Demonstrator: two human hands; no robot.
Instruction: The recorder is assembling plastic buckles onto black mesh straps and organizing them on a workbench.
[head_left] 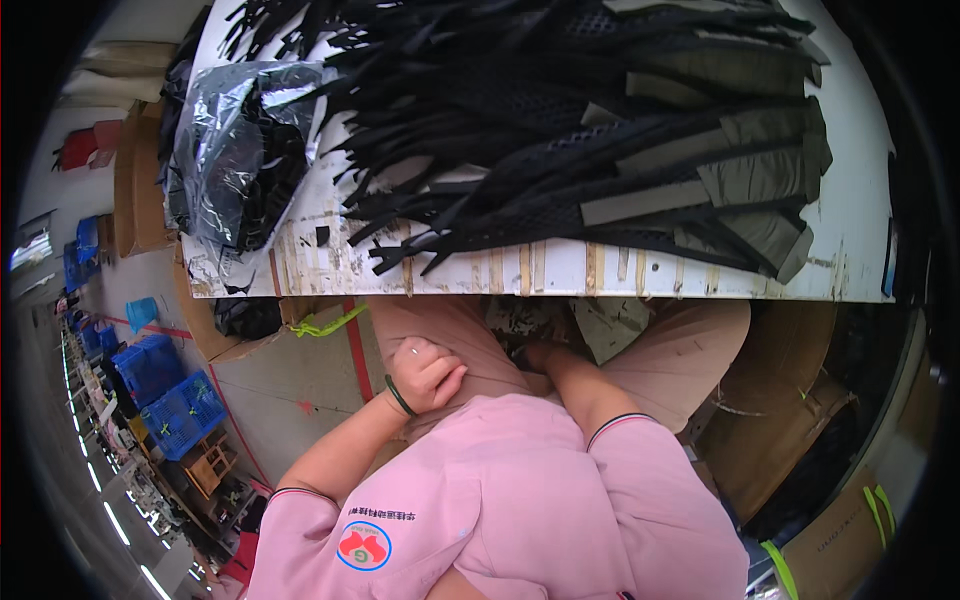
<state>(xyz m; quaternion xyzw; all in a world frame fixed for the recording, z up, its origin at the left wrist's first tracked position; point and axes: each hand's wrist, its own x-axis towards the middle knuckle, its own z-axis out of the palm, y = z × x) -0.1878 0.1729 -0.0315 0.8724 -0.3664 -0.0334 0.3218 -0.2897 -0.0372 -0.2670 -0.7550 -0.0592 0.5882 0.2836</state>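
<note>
My left hand (425,374) rests on my left thigh, its fingers curled into a loose fist with nothing visible in them. A dark band circles that wrist. My right hand (540,354) reaches down between my legs, just below the table's front edge; its fingers are lost in shadow, and what it touches cannot be seen. Above both hands, on the white table (850,240), lies a thick heap of black mesh-and-fabric straps (560,130), with dark grey-green fabric pieces (760,170) at their right ends. Neither hand touches the heap.
A clear plastic bag (225,140) of black pieces sits at the table's left. Cardboard boxes (140,180) stand left of the table, and a brown carton (770,440) is to my right. Blue crates (180,410) and a neon-yellow strap (330,322) are on the left.
</note>
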